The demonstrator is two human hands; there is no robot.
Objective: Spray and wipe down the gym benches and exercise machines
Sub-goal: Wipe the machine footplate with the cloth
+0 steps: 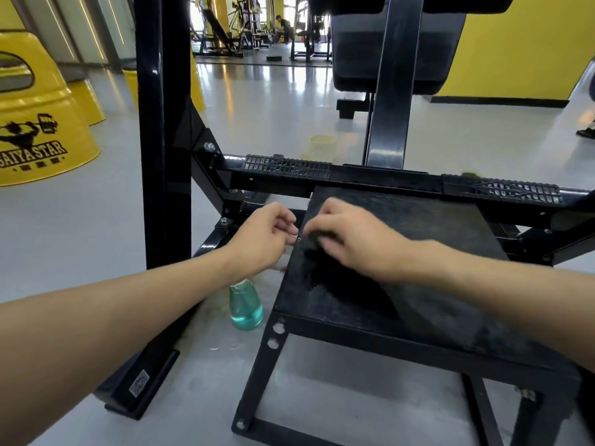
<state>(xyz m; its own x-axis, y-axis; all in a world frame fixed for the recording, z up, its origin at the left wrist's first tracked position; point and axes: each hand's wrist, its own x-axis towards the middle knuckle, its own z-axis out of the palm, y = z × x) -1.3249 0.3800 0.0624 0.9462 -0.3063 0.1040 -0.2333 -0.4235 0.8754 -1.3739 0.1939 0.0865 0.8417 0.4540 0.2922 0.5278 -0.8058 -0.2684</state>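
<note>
A black textured step platform [434, 239] of a gym machine slopes in front of me. My right hand [351, 239] lies on its upper left part, with the fingers curled over a bunched dark cloth [335, 278] that trails down the platform under the wrist. My left hand [267, 235] hovers just off the platform's left edge, fingers curled, with nothing visible in them. A clear spray bottle [246, 305] with teal liquid stands on the floor below my left wrist, its head hidden by the arm.
A black upright post [162, 130] rises at the left. A crossbar with ribbed foot treads [286, 167] runs behind the platform, and a padded seat [396, 49] hangs beyond it. Yellow barrel-shaped stands [38, 123] sit far left. A small pale cup [323, 143] is on the floor. Someone's shoe [586, 132] shows far right.
</note>
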